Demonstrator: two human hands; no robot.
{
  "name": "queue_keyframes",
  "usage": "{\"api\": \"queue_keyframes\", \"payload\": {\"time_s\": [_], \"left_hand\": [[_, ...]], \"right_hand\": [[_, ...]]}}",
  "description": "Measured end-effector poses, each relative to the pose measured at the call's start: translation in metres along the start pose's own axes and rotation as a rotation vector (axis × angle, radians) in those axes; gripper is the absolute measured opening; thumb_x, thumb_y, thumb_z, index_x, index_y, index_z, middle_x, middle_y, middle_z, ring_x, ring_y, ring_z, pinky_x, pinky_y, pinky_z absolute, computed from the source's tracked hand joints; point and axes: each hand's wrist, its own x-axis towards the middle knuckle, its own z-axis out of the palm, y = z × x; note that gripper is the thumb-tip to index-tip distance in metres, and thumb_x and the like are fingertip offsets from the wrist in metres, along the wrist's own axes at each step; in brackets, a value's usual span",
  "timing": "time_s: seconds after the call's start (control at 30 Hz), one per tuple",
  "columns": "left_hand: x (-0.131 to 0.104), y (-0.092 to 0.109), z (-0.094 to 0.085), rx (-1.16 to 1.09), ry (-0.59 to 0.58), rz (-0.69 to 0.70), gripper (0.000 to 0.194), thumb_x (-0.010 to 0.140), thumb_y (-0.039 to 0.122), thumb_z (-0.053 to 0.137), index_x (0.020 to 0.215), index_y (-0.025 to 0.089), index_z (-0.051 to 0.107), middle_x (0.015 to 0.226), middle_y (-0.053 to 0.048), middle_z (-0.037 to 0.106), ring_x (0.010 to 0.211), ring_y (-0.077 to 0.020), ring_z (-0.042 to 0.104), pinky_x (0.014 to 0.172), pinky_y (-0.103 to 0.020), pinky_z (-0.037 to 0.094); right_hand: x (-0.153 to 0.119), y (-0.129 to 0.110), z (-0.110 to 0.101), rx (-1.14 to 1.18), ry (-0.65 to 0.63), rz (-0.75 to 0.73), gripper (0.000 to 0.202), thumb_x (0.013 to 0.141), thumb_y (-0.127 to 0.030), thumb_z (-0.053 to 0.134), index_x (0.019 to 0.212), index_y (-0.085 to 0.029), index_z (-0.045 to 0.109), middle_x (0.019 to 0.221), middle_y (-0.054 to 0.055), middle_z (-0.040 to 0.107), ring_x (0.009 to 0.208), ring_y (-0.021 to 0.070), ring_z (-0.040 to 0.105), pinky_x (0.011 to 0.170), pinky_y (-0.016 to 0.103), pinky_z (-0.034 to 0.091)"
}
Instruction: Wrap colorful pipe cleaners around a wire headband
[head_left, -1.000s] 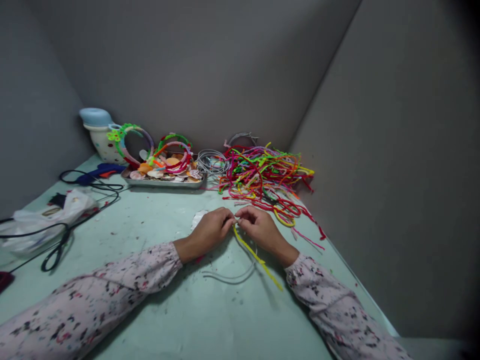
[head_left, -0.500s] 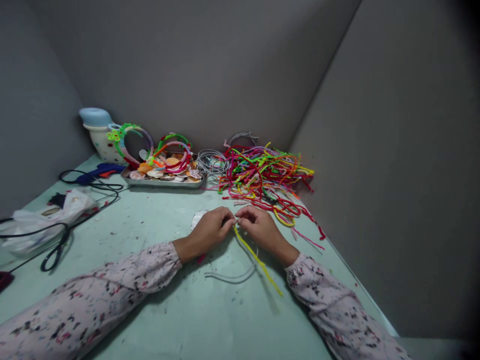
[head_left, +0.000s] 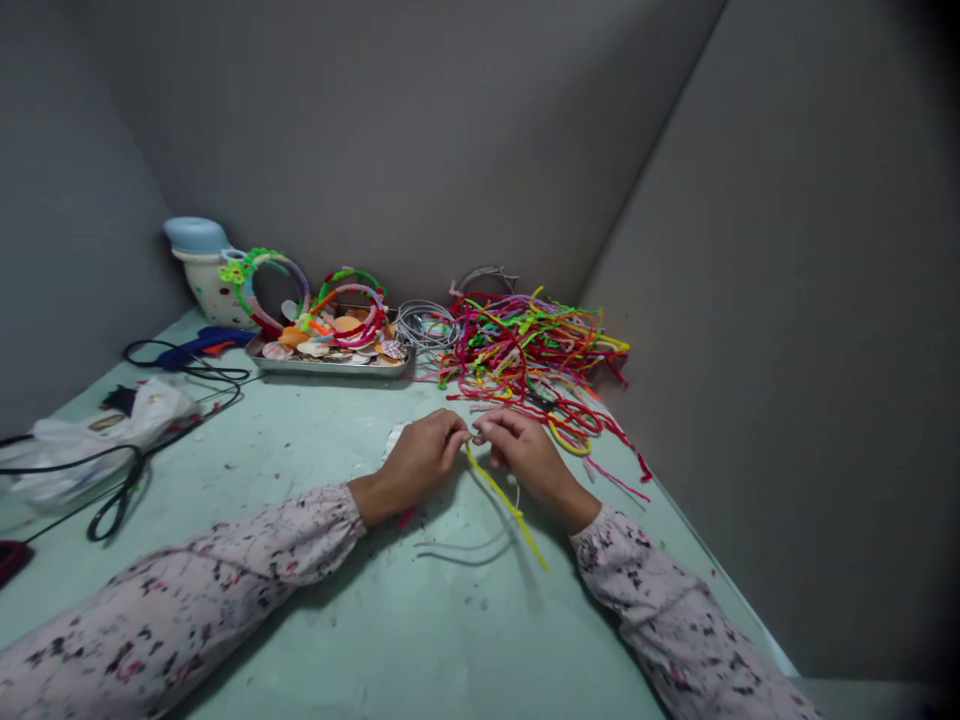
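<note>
Looks like a small craft workstation – desk (head_left: pixel 480 660) boxed in by plain grey walls (head_left: pixel 412 150), pile of bright fuzzy stems (head_left: pixel 525 340), coils of grey wire (head_left: pixel 426 343), metal tray (head_left: pixel 330 370) of seashells (head_left: pixel 315 349) and colourful wrapped hoops (head_left: pixel 301 279) – can't tell whether it's a home corner or a workshop booth.

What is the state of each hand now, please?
Left hand: closed, pinching the yellow pipe cleaner at one end.
Right hand: curled close by; whether it holds anything cannot be told.
</note>
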Motion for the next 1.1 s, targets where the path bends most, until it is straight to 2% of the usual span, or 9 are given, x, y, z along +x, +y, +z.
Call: {"api": "queue_keyframes", "payload": {"time_s": [0.1,0.2,0.33,0.47,0.63,0.73,0.9,1.1], "left_hand": [[0.004,-0.004,-0.001,-0.131,0.107,-0.118,0.019,0.088,0.029,0.044,0.080,0.018,0.057,0.072,-0.001,0.060,0.068,-0.0151,0.053,0.063,-0.026,0.038],[0.006,-0.009,-0.001,-0.257,0.163,-0.240,0.022,0.087,0.033,0.042,0.077,0.019,0.055,0.062,0.002,0.055,0.059,-0.0139,0.050,0.057,-0.024,0.037],[0.008,-0.010,0.000,-0.358,0.185,-0.304,0.023,0.086,0.035,0.042,0.074,0.019,0.054,0.054,0.004,0.052,0.050,-0.0127,0.046,0.051,-0.023,0.034],[0.009,-0.011,0.001,-0.391,0.204,-0.343,0.023,0.085,0.035,0.045,0.072,0.019,0.053,0.054,0.004,0.052,0.048,-0.0120,0.045,0.050,-0.023,0.034],[0.010,-0.020,0.004,-0.499,0.288,-0.384,0.021,0.084,0.037,0.048,0.077,0.018,0.053,0.061,0.004,0.053,0.049,-0.0103,0.047,0.047,-0.021,0.035],[0.011,-0.024,0.003,-0.551,0.325,-0.431,0.024,0.084,0.041,0.048,0.080,0.018,0.053,0.060,0.004,0.052,0.048,-0.0101,0.047,0.045,-0.021,0.035],[0.011,-0.022,0.003,-0.562,0.298,-0.365,0.026,0.083,0.043,0.050,0.083,0.017,0.056,0.063,0.003,0.055,0.051,-0.0111,0.052,0.050,-0.022,0.039],[0.009,-0.015,-0.001,-0.389,0.248,-0.331,0.022,0.081,0.037,0.052,0.078,0.017,0.059,0.063,0.001,0.060,0.057,-0.0138,0.057,0.055,-0.024,0.041]], "right_hand": [[0.005,0.005,-0.006,0.256,0.044,0.068,0.035,0.082,-0.046,0.052,0.098,-0.017,0.064,0.083,0.004,0.065,0.053,0.0090,0.054,0.046,0.021,0.040],[0.009,0.013,-0.011,0.309,0.106,0.079,0.033,0.078,-0.044,0.058,0.094,-0.016,0.066,0.080,0.004,0.064,0.053,0.0085,0.052,0.045,0.020,0.040],[0.008,0.015,-0.004,0.189,0.064,0.083,0.031,0.071,-0.033,0.068,0.098,-0.017,0.065,0.080,0.002,0.063,0.054,0.0077,0.051,0.047,0.019,0.040],[0.000,0.006,0.009,0.084,-0.008,0.067,0.034,0.070,-0.033,0.070,0.099,-0.016,0.062,0.079,0.001,0.062,0.057,0.0099,0.054,0.054,0.024,0.046],[-0.007,0.001,0.010,0.220,-0.111,0.031,0.037,0.076,-0.030,0.066,0.110,-0.020,0.055,0.091,0.002,0.062,0.065,0.0106,0.059,0.060,0.024,0.048],[-0.007,0.001,0.007,0.335,-0.103,0.028,0.046,0.077,-0.029,0.065,0.120,-0.024,0.050,0.093,0.002,0.064,0.067,0.0107,0.061,0.056,0.021,0.046],[-0.004,0.000,0.004,0.506,-0.026,0.048,0.044,0.081,-0.031,0.060,0.123,-0.023,0.051,0.091,0.004,0.068,0.067,0.0115,0.063,0.053,0.020,0.047],[-0.001,-0.001,0.000,0.664,-0.007,0.087,0.043,0.080,-0.023,0.058,0.123,-0.023,0.052,0.100,0.005,0.069,0.067,0.0108,0.065,0.049,0.018,0.048]]}}
